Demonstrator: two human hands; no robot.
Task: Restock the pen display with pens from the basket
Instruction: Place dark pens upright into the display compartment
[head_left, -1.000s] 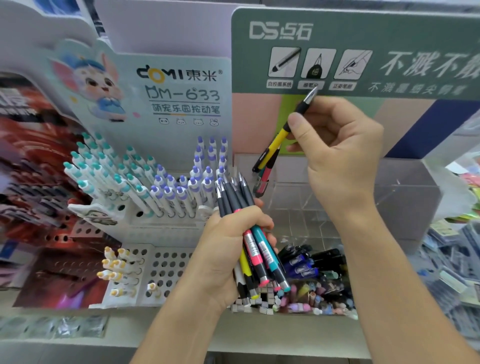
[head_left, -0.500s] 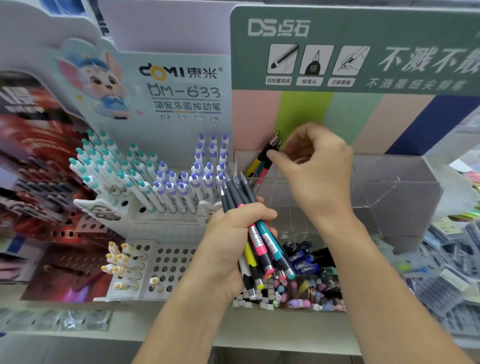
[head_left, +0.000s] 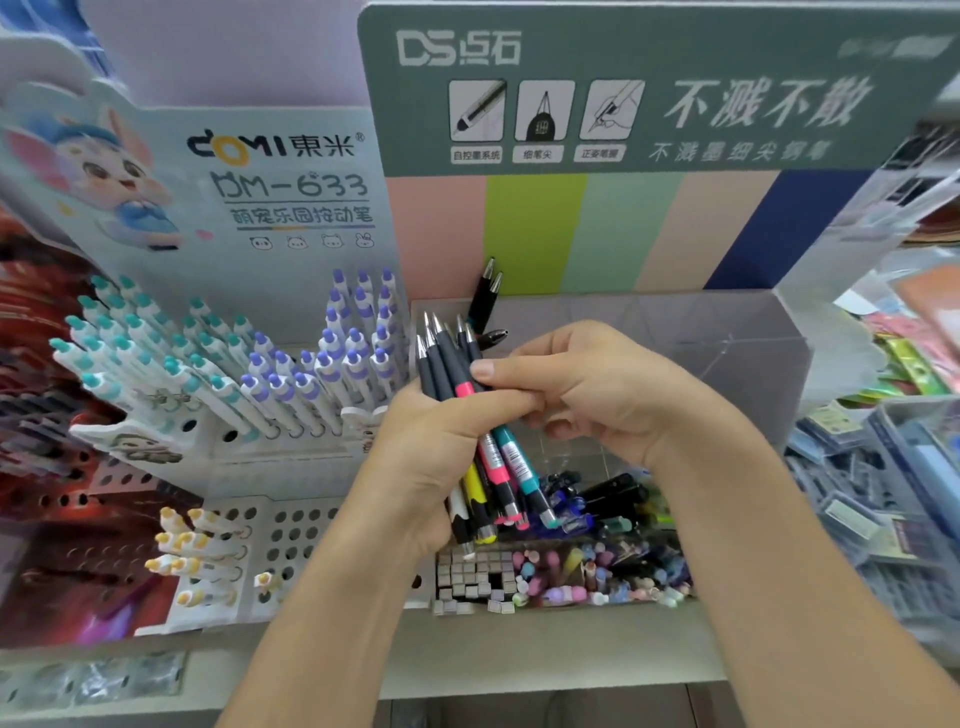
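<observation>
My left hand (head_left: 441, 441) grips a bundle of pens (head_left: 498, 462) with dark grips and pink, teal and yellow barrels, tips pointing up. My right hand (head_left: 587, 384) has come against the bundle, and its thumb and fingers pinch one pen near the pink band. Behind the hands stands the clear acrylic pen display (head_left: 727, 332) under a green DS header. A few dark pens (head_left: 485, 296) lean in its back left corner. Its lower front tiers hold mixed dark and pastel pens (head_left: 597, 519). No basket is in view.
A white DOMI rack (head_left: 291, 457) to the left holds teal-capped and purple-capped pens, with yellow-capped ones lower down. Packaged stationery (head_left: 878, 467) crowds the right side. A grey shelf edge (head_left: 519, 675) runs along the front.
My right hand set the yellow pen into the display's back left corner, then came down to the bundle in my left hand and now pinches a pen there.
</observation>
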